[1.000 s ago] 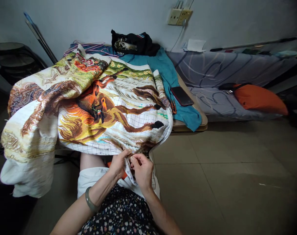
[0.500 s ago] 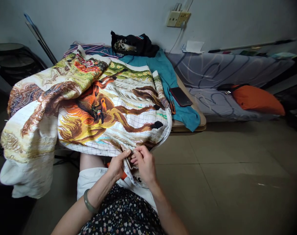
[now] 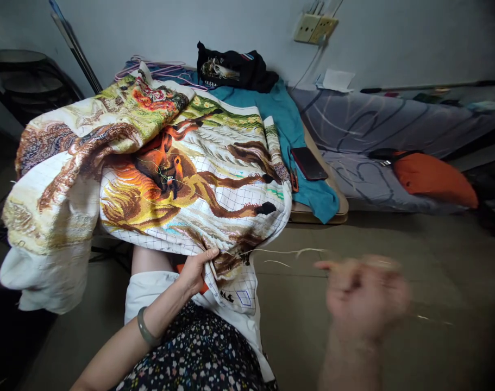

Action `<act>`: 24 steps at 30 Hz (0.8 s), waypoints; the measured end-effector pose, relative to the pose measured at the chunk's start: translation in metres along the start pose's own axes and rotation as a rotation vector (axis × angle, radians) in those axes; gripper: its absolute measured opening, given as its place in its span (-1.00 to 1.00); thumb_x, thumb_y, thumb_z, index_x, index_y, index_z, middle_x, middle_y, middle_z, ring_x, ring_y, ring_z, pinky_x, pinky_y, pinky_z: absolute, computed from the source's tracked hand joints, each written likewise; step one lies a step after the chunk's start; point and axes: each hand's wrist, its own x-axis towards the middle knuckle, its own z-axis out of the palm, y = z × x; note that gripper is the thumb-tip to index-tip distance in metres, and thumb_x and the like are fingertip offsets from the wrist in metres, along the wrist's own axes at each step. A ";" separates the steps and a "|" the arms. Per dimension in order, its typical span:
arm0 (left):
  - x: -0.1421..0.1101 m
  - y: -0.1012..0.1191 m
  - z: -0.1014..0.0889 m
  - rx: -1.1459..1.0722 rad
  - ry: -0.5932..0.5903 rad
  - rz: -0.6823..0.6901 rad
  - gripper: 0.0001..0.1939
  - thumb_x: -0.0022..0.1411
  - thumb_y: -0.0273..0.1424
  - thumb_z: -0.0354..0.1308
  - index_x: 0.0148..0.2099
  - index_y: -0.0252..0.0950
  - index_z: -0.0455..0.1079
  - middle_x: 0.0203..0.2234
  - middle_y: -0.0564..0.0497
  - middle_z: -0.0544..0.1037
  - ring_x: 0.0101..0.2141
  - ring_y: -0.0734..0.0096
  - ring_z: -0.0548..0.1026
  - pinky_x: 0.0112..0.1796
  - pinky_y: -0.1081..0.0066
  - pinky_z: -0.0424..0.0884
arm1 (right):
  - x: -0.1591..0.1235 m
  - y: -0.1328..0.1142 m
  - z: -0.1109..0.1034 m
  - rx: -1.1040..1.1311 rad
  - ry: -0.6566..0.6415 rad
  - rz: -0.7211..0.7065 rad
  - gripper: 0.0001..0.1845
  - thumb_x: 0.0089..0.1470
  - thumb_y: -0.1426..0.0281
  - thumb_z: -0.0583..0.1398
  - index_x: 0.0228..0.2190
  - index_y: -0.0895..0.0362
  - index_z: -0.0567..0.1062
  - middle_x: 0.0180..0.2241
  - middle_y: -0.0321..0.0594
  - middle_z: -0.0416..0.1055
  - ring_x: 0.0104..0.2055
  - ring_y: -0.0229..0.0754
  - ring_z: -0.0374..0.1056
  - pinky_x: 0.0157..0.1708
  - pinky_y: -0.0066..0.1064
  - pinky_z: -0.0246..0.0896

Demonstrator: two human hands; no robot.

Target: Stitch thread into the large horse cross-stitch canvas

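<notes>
A large cross-stitch cloth [image 3: 226,168] spreads before me and over my lap, its grid lines showing, with brown, orange and yellow animal figures stitched on it. My left hand [image 3: 196,271] pinches its near edge, thumb on top, a jade-coloured bangle on the wrist. Out to the right over the floor, my right hand [image 3: 365,298] is smeared by motion, its fingers curled in. A pale thread [image 3: 280,251] runs taut from the cloth beside my left thumb toward that hand. Whether a needle is in the fingers cannot be made out.
A phone [image 3: 309,163] and an orange-handled cutter [image 3: 294,181] lie on a teal cloth [image 3: 290,125] beyond the stitching. A black bag [image 3: 235,68] and pink hangers [image 3: 161,70] are behind. At right stands a covered sofa [image 3: 353,125] with an orange bag [image 3: 434,179].
My right hand has swept from the cloth's edge far to the right, drawing the thread out. My left hand keeps its pinch on the edge. The view has shifted slightly.
</notes>
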 end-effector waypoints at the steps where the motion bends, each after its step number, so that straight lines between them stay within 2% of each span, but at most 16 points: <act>1: -0.002 0.001 0.000 0.011 0.006 -0.011 -0.70 -0.23 -0.53 0.35 -0.33 -0.48 0.47 -0.48 -0.15 0.60 -0.41 0.17 0.55 -0.23 0.22 0.47 | -0.010 0.020 0.017 -0.024 -0.118 0.090 -0.82 0.09 0.34 0.14 -0.49 0.10 0.25 -0.80 -0.56 0.03 -0.78 -0.41 -0.08 -0.63 -0.47 0.22; 4: -0.005 0.003 0.001 0.042 0.013 -0.022 -0.73 -0.25 -0.57 0.33 -0.37 -0.48 0.47 -0.50 -0.13 0.59 -0.46 0.22 0.54 -0.27 0.24 0.47 | -0.040 0.061 0.055 -0.243 -0.566 0.249 -0.89 0.11 0.35 0.10 -0.39 0.14 0.36 -0.72 -0.45 0.15 -0.70 -0.38 0.08 -0.69 -0.57 0.03; 6: -0.006 0.004 0.001 0.048 0.005 -0.025 -0.77 -0.23 -0.56 0.32 -0.39 -0.49 0.47 -0.52 -0.14 0.59 -0.49 0.25 0.53 -0.31 0.26 0.47 | -0.053 0.071 0.067 -0.396 -0.716 0.207 -0.85 0.13 0.38 0.07 -0.34 0.16 0.42 -0.66 -0.37 0.24 -0.62 -0.34 0.18 -0.62 -0.55 0.07; 10: -0.005 0.003 0.000 0.037 0.016 -0.047 -0.82 -0.20 -0.56 0.29 -0.42 -0.48 0.46 -0.55 -0.13 0.58 -0.53 0.28 0.52 -0.36 0.29 0.47 | -0.060 0.074 0.073 -0.599 -0.711 0.060 -0.75 0.13 0.36 0.04 -0.29 0.15 0.50 -0.58 -0.26 0.40 -0.51 -0.25 0.33 -0.49 -0.49 0.16; 15: -0.005 0.003 0.000 0.035 0.014 -0.074 -0.83 -0.18 -0.55 0.27 -0.41 -0.48 0.47 -0.56 -0.13 0.57 -0.53 0.26 0.52 -0.38 0.27 0.48 | -0.058 0.076 0.076 -0.641 -0.695 0.039 -0.71 0.13 0.32 0.05 -0.28 0.13 0.54 -0.57 -0.24 0.45 -0.48 -0.19 0.38 -0.49 -0.47 0.18; 19: -0.004 0.002 0.000 0.029 -0.009 -0.047 -0.81 -0.19 -0.55 0.29 -0.40 -0.49 0.48 -0.53 -0.13 0.58 -0.50 0.26 0.53 -0.34 0.27 0.47 | -0.057 0.074 0.079 -0.660 -0.698 0.015 -0.70 0.12 0.32 0.04 -0.30 0.12 0.55 -0.56 -0.23 0.47 -0.49 -0.19 0.39 -0.49 -0.46 0.18; 24: -0.003 0.000 -0.001 0.043 0.007 -0.031 -0.85 -0.20 -0.55 0.29 -0.45 -0.48 0.48 -0.57 -0.11 0.57 -0.54 0.29 0.51 -0.39 0.30 0.47 | -0.056 0.072 0.081 -0.714 -0.692 -0.035 -0.71 0.11 0.35 0.04 -0.33 0.12 0.56 -0.52 -0.22 0.50 -0.53 -0.22 0.37 -0.48 -0.46 0.15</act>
